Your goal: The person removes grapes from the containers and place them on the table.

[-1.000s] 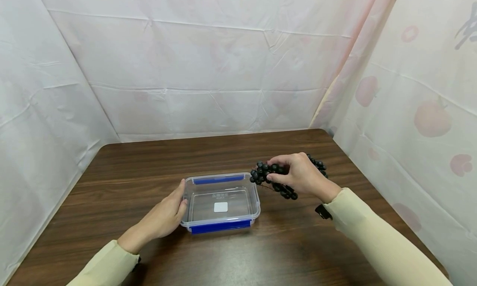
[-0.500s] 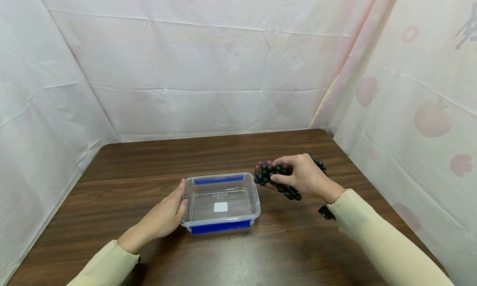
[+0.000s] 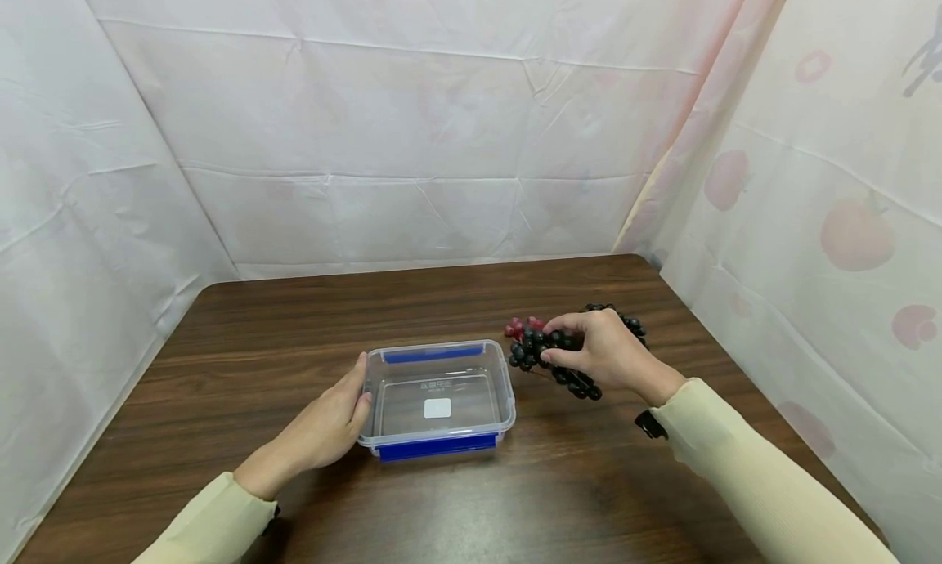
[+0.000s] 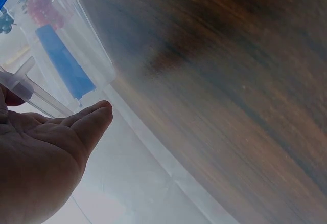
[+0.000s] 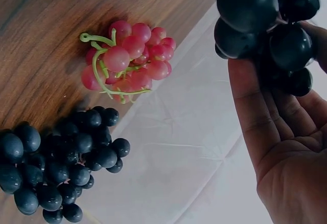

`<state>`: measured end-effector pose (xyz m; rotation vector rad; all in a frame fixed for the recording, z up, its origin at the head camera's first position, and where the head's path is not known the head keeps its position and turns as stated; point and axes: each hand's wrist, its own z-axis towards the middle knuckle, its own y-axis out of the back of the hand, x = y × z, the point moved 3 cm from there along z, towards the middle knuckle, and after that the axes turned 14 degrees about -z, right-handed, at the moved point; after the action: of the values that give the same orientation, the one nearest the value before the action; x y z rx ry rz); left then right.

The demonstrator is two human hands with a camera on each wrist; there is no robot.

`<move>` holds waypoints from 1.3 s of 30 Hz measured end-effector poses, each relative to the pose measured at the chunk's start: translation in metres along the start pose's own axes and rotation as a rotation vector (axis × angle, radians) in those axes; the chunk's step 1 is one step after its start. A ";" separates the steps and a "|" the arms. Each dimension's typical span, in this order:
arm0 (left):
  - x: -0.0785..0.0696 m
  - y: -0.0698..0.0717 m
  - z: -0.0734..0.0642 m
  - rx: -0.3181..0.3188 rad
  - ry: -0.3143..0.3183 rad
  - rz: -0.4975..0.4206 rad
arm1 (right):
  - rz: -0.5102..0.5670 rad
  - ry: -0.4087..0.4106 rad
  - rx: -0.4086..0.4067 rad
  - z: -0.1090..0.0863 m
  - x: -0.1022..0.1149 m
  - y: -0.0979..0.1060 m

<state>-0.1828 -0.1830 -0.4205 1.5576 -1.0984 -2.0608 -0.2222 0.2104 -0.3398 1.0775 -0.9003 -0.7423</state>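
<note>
My left hand lies along the left side of a clear plastic food container with blue clips, its fingers straight and its thumb at the rim. The left wrist view shows those fingers near one blue clip. To the container's right, my right hand grips a bunch of black grapes between thumb and fingers. Just behind it is a bunch of red grapes. In the right wrist view the held black grapes sit up at the fingertips, while the red bunch with green stems lies apart from them.
Another bunch of black grapes lies near the red one and is partly hidden behind my right hand in the head view. A dark wood-grain table carries everything. Pale cloth sheets stand around its back and sides.
My right hand has shifted a little to the right and nearer with the black grapes, away from the container. The red grapes have come into view behind them. My left hand stays in place.
</note>
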 end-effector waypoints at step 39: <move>0.000 -0.001 0.001 0.003 0.006 0.004 | 0.008 0.009 0.034 -0.015 -0.012 -0.027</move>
<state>-0.1841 -0.1824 -0.4211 1.5606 -1.1028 -2.0511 -0.2164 0.2184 -0.3712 1.1059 -0.9115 -0.7171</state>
